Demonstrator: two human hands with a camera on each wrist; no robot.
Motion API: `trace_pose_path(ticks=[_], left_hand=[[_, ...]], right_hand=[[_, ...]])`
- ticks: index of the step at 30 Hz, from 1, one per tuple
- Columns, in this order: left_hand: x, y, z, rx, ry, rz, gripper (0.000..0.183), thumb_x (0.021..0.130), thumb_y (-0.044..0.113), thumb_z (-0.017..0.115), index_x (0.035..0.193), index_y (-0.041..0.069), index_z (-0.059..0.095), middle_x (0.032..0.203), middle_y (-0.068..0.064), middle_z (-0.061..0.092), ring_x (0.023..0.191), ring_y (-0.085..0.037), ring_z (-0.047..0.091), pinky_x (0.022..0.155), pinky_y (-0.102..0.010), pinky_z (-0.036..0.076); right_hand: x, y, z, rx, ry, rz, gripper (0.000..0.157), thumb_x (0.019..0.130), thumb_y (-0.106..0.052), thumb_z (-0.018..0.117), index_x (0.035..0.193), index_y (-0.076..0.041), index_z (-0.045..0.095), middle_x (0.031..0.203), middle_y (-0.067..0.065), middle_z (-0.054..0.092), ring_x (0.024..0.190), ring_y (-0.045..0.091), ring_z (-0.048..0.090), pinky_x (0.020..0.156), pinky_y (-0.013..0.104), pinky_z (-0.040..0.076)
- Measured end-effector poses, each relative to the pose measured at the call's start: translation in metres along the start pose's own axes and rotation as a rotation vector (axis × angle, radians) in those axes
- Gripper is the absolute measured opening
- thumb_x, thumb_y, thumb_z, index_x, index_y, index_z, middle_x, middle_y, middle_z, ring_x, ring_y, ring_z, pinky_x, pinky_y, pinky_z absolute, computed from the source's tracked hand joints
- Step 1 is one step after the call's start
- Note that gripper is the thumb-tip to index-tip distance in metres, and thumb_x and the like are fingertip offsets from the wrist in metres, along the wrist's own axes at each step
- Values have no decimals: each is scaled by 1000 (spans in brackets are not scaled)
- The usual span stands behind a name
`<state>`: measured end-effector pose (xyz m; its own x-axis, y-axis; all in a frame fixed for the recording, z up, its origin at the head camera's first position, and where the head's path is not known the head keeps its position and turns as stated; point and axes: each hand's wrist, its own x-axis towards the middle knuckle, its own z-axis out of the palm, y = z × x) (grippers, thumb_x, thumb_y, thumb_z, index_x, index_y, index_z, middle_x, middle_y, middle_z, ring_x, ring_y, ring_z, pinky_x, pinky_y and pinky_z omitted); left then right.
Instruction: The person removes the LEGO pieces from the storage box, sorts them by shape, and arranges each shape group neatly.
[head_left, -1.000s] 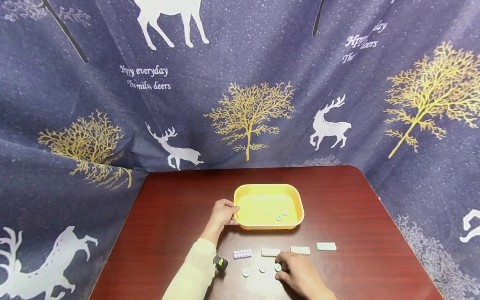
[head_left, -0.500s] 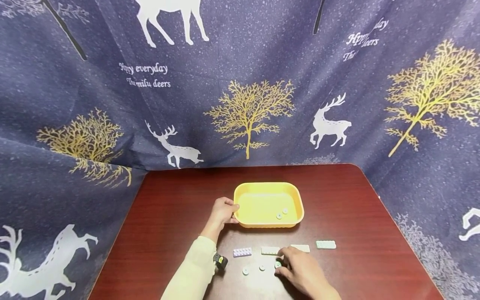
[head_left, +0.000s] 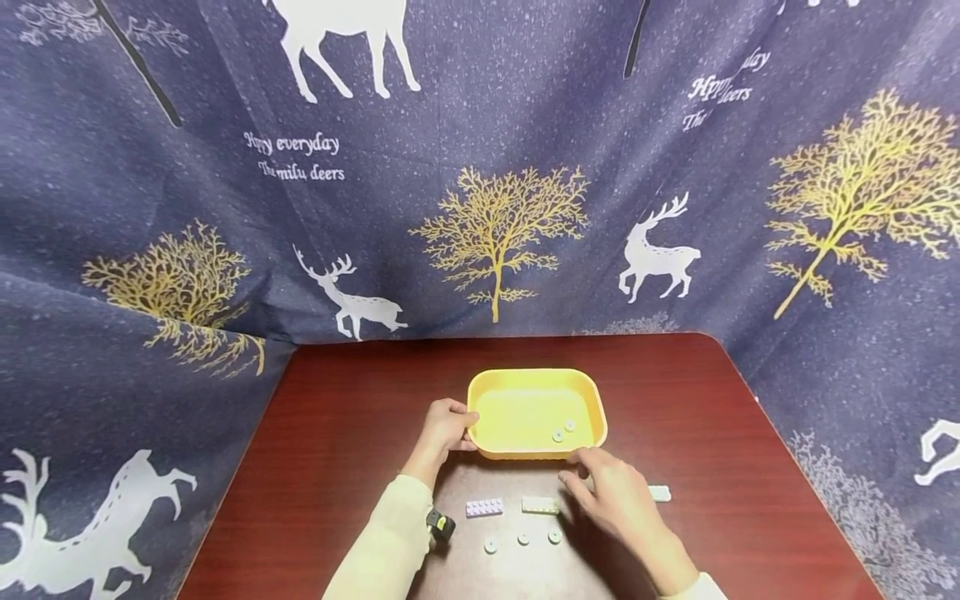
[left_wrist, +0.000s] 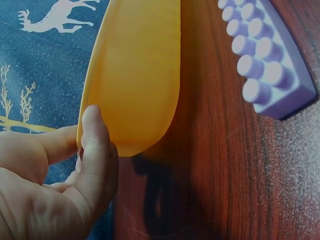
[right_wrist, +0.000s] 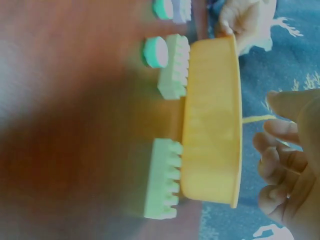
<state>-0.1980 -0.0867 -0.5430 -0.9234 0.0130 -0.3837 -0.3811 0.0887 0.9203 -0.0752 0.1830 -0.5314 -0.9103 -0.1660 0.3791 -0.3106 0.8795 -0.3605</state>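
Note:
My left hand (head_left: 444, 425) pinches the left rim of a yellow plastic tub (head_left: 536, 454), thumb inside the rim in the left wrist view. Two small round wheel-like pieces (head_left: 558, 436) lie in the tub. My right hand (head_left: 617, 497) hovers by the tub's front right corner, fingers loosely bent, nothing visible between them. A purple studded building brick (head_left: 484, 507) and a pale green one (head_left: 540, 505) lie in front of the tub. A mint brick (head_left: 660, 493) shows partly behind my right hand. Three round pieces (head_left: 523, 539) lie nearer me.
The dark red wooden table (head_left: 360, 392) carries everything. Behind it hangs a blue cloth (head_left: 540, 125) printed with deer and trees. A black device with a yellow-green mark (head_left: 441, 525) sits at my left wrist.
My right hand has left the rightmost of the three round pieces and moved forward and right, up to the tub's front edge, covering a brick there. My left hand stays on the rim.

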Motion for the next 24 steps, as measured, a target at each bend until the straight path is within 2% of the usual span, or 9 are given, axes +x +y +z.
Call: trace_pose_path(ticks=[8,18,24], left_hand=[[-2,-1,-1,5,-2,3,24,95,2,68,114,-9,57,94,-24,65,61,-22,66,58,-33,68],[1,-6,-1,-4,-4,26,22,90,-2,67,108,-9,57,86,-19,62,58,-19,62,55,-32,67],[1,-4,-1,-1,10,27,21,87,-3,65,106,-8,58,87,-21,62,60,-19,62,56,-32,67]], right_hand=[[25,5,-1,-2,-13,16,24,86,-30,83,103,-17,72,80,-7,65,66,7,60,53,29,51],[50,13,4,-22,-59,58,25,88,-33,81,104,-17,70,86,0,68,68,17,62,54,35,52],[63,16,8,-22,-85,105,27,88,-36,78,107,-18,70,88,1,69,70,21,64,56,40,55]])
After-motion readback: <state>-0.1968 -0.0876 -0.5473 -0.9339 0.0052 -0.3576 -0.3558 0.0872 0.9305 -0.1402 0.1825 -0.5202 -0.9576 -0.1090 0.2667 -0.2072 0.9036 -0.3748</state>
